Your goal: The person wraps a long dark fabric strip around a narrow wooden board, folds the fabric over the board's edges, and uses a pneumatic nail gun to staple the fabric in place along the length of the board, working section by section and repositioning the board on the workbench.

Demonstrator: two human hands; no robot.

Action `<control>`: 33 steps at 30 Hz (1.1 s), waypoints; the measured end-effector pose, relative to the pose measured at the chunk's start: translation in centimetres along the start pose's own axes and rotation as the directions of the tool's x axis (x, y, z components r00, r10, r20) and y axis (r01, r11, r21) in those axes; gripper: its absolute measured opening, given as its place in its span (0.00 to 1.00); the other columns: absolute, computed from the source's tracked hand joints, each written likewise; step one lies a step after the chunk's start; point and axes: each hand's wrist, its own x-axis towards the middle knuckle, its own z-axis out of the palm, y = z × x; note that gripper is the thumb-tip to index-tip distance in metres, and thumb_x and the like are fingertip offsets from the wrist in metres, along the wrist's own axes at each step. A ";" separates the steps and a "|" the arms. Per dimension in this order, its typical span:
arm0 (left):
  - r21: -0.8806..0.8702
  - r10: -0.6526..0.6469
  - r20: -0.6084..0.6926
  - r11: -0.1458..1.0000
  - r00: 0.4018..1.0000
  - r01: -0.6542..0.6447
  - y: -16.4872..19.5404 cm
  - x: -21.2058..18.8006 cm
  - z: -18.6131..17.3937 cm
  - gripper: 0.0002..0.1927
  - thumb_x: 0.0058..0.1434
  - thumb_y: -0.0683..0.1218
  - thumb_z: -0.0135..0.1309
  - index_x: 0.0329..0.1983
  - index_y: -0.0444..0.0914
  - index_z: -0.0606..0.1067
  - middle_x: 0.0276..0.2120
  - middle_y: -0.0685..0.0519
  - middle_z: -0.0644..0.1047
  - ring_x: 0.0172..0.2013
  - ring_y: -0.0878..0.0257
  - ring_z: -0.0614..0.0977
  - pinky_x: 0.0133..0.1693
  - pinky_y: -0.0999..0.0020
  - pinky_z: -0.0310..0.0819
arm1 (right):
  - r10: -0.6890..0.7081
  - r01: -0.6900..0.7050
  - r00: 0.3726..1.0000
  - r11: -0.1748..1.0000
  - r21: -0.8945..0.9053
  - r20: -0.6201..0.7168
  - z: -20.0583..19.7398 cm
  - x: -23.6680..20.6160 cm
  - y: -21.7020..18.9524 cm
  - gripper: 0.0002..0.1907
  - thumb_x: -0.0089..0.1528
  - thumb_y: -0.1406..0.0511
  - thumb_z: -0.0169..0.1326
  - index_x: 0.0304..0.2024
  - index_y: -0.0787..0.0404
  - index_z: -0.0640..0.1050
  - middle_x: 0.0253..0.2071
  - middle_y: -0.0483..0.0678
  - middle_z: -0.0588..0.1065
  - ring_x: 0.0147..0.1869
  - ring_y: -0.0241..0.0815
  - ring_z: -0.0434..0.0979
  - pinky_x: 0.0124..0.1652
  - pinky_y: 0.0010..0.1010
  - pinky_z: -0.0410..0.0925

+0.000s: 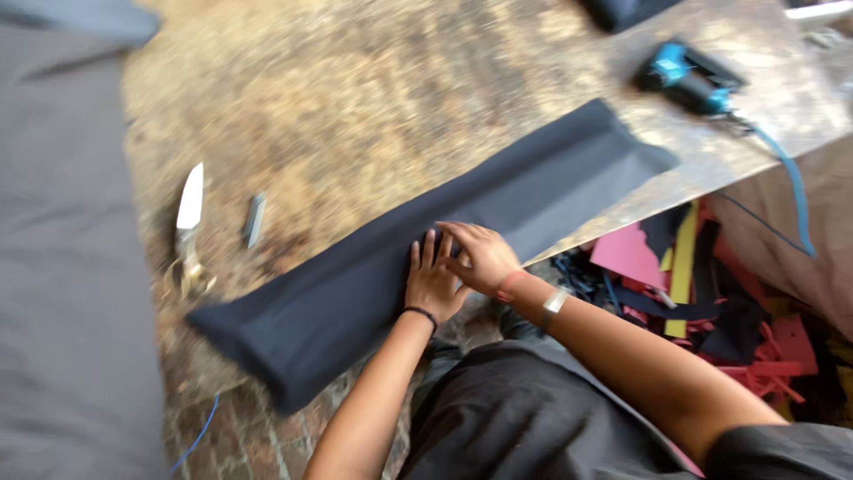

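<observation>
A long folded strip of black fabric (355, 276) lies slantwise across a worn brown table (355, 107). My left hand (432, 283) rests flat on the fabric near its middle, fingers together and pointing away from me. My right hand (478, 255) lies just beside it, fingers bent down onto the cloth and partly over my left fingertips. Neither hand lifts the fabric. A dark band circles my left wrist; a watch and a red band are on my right.
Large scissors (188, 233) and a small dark stick (254, 220) lie left of the fabric. A blue and black power tool (684, 78) with a blue cord sits at the far right. Grey cloth (62, 267) covers the left side. Coloured scraps (702, 293) pile below the table edge.
</observation>
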 end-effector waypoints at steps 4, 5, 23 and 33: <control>-0.007 -0.059 0.068 0.998 0.996 0.060 3.5 2.5 0.2 0.35 0.66 0.68 0.46 0.73 0.52 0.62 0.76 0.45 0.51 0.74 0.40 0.47 0.69 0.38 0.36 | 0.117 -0.112 0.993 0.967 -0.230 0.009 -3.9 2.9 7.9 0.36 0.61 0.47 0.56 0.69 0.50 0.67 0.73 0.54 0.60 0.78 0.54 0.52 0.69 0.55 0.47; -0.056 -0.062 0.005 0.996 0.998 0.062 3.7 2.7 0.3 0.34 0.67 0.67 0.46 0.73 0.53 0.63 0.76 0.46 0.52 0.74 0.41 0.48 0.69 0.39 0.37 | 0.197 -0.194 0.980 0.941 -0.276 -0.018 -5.6 3.3 10.7 0.37 0.62 0.46 0.55 0.70 0.50 0.66 0.74 0.53 0.59 0.79 0.53 0.51 0.70 0.56 0.46; -0.255 -0.357 -0.125 0.913 0.926 0.317 12.2 15.5 1.2 0.38 0.57 0.59 0.61 0.70 0.45 0.66 0.72 0.43 0.60 0.72 0.43 0.56 0.69 0.40 0.48 | 0.181 -0.180 0.983 0.875 -0.449 -0.041 -11.9 6.6 23.3 0.37 0.67 0.44 0.43 0.75 0.50 0.61 0.78 0.53 0.52 0.81 0.61 0.42 0.69 0.65 0.37; -0.203 -0.738 -0.235 0.673 0.632 0.711 -2.8 3.8 1.6 0.36 0.68 0.65 0.44 0.77 0.55 0.55 0.78 0.47 0.48 0.76 0.48 0.48 0.71 0.48 0.38 | -0.085 0.097 0.995 0.943 -0.318 0.053 -3.2 8.6 17.5 0.36 0.70 0.43 0.36 0.74 0.52 0.64 0.77 0.51 0.59 0.82 0.55 0.50 0.71 0.66 0.33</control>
